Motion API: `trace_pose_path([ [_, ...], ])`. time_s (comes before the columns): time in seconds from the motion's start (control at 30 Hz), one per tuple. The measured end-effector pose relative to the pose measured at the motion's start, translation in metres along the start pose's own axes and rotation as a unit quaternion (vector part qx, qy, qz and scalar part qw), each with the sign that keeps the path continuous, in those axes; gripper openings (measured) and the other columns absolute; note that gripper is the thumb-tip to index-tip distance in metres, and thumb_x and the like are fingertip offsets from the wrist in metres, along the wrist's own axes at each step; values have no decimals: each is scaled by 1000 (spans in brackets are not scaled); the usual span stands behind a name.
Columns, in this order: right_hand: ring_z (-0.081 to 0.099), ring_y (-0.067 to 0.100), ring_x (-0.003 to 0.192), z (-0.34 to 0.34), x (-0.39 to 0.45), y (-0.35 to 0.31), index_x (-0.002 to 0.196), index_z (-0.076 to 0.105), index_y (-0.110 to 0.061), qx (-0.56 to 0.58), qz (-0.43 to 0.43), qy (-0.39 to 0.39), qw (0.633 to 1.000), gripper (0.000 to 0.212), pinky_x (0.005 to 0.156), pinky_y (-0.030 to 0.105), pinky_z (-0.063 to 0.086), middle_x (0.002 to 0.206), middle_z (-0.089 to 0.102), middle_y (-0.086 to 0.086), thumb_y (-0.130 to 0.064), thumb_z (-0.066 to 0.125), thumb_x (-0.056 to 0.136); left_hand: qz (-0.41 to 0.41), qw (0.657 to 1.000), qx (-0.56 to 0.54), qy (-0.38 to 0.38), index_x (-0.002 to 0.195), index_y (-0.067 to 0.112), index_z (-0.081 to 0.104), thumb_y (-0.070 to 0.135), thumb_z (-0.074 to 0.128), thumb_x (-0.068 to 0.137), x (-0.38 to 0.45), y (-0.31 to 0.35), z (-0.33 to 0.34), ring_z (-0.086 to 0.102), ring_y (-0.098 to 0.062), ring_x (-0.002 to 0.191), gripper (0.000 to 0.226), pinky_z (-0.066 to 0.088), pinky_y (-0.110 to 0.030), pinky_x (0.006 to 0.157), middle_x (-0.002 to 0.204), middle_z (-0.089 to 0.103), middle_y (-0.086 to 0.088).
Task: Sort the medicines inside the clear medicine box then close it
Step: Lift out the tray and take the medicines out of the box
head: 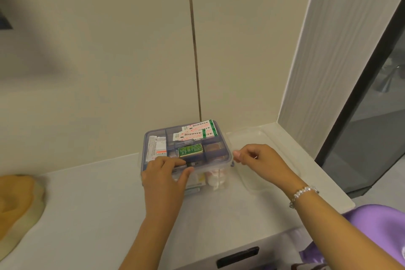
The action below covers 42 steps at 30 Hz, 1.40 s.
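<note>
The clear medicine box (219, 184) stands on the white counter by the wall. A bluish divider tray (228, 144) sits in its top, holding a green box (190, 150), white packs with green and red print (197, 132) and a white packet (156, 144) at the left. Rolled white items (213, 180) show through the box's front wall. My left hand (164, 175) grips the tray's front edge, thumb outside and fingers inside. My right hand (256, 158) is curled, its fingertips pinching the tray's right front corner. The clear lid (263, 138) lies flat to the right of the box.
A tan rounded object (15, 204) lies at the counter's left edge. A purple item (383, 221) is at the lower right, beside a dark drawer handle (237, 256). The wall is just behind the box, and a dark glass door (372, 116) is at the right.
</note>
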State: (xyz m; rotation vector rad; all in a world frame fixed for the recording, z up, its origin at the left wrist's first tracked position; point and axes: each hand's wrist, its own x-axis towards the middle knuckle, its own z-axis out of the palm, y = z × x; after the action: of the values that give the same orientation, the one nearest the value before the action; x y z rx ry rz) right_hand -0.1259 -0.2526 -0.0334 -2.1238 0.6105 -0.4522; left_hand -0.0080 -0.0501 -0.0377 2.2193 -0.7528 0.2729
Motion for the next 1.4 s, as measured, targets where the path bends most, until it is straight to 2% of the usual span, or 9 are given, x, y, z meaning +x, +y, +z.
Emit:
trace_pose_path([
  [0.13,64,22,80,7,2,-4,80,63,-9,15,21,-17,1000,47,73,32,53,78,72,-1,-55,53,80,7,999,-25,-22,85,20,69,29,72,76,1,0,-2,47,-13,89,12,45,-34,83,90,60,2],
  [0.43,60,8,65,17,-5,-12,73,66,-7,12,16,-25,999,38,57,5,45,71,69,0,-43,59,83,-3,996,-42,-82,74,30,63,27,69,79,-5,-6,-19,49,-12,83,9,44,-27,76,75,51,15],
  [0.7,64,9,60,25,-7,-17,82,59,-10,80,59,-41,994,30,66,24,52,65,69,5,-36,72,75,7,990,-54,-126,63,32,60,22,71,76,2,-16,-34,50,-9,74,20,38,-16,65,71,55,12],
  [0.9,64,2,56,28,-5,-25,91,55,-17,74,65,-53,994,29,58,14,49,66,71,6,-36,71,76,20,991,-60,-117,60,40,56,26,72,76,2,-21,-41,51,-5,72,26,37,-13,64,70,55,15],
  [1.0,63,2,53,31,-2,-28,89,55,-15,66,76,-31,994,31,54,15,46,65,70,1,-40,68,77,1,998,-65,-26,74,32,66,29,68,79,4,-27,-44,54,-11,83,6,42,-23,75,81,61,10],
  [1.07,62,4,54,37,0,-30,88,51,-19,34,85,-13,996,30,53,15,43,69,67,0,-43,67,77,-77,995,-42,41,96,25,67,23,66,81,7,-36,-45,50,-21,104,15,38,-34,90,106,60,-2],
  [1.17,58,8,61,43,4,-33,96,43,-23,18,105,-32,994,33,52,18,41,74,62,2,-39,66,79,-163,984,-73,-14,127,18,51,19,60,86,9,-47,-45,41,-26,122,43,36,-39,101,133,48,-10],
  [1.27,57,11,64,38,7,-36,104,43,-24,34,116,-63,991,35,54,20,44,76,61,2,-32,67,80,-250,935,-247,-53,138,20,38,25,54,91,8,-52,-47,49,-22,119,50,42,-35,96,141,47,-5],
  [1.4,57,10,70,37,9,-35,107,56,-25,38,88,-6,995,34,58,21,43,81,64,3,-30,71,77,-275,920,-276,-36,141,21,34,27,51,92,7,-61,-49,53,-20,113,52,45,-33,91,138,50,-2],
])
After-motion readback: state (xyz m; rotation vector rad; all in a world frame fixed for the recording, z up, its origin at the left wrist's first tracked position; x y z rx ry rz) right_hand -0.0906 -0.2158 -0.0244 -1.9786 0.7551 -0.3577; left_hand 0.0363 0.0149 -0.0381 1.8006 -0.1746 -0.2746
